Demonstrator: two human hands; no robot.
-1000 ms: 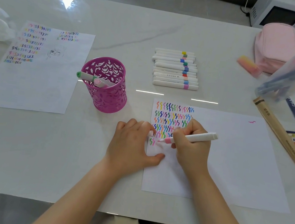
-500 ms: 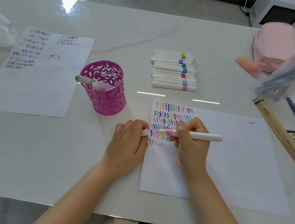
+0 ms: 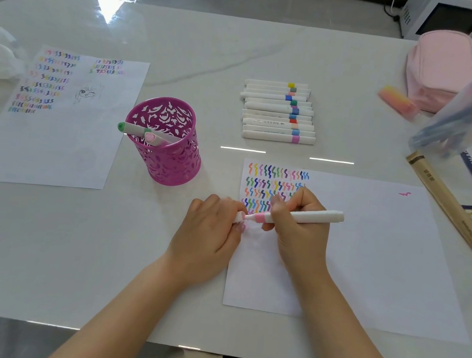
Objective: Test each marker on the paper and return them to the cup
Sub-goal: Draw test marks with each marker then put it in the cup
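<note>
Change from a second ago: the pink marker (image 3: 313,216) is off the paper (image 3: 366,269) and no longer drawing. It has swung from a slant to nearly level, and the left hand (image 3: 207,234), which lay flat on the sheet's edge, is now curled up with its fingers pinching the white cap (image 3: 239,217). The right hand (image 3: 299,234) grips the marker near its pink collar, fingers wrapped tight round the barrel. Long axis runs left-right across the person, with the far end tipped slightly up. The tip points left, straight at the cap mouth and just touching or entering it, though I can't tell how far in. The marker sits just above the near left part of the paper, below the rows of squiggles (image 3: 267,179). Reading: this marker's test looks finished and capping is under way, with the drop into the purple cup (image 3: 170,168) likely next. The cup stands to the left on the table (image 3: 184,53) and holds two markers leaning out. A row of markers (image 3: 278,115) lies farther back, seemingly untested, so the task is far from done.
</note>
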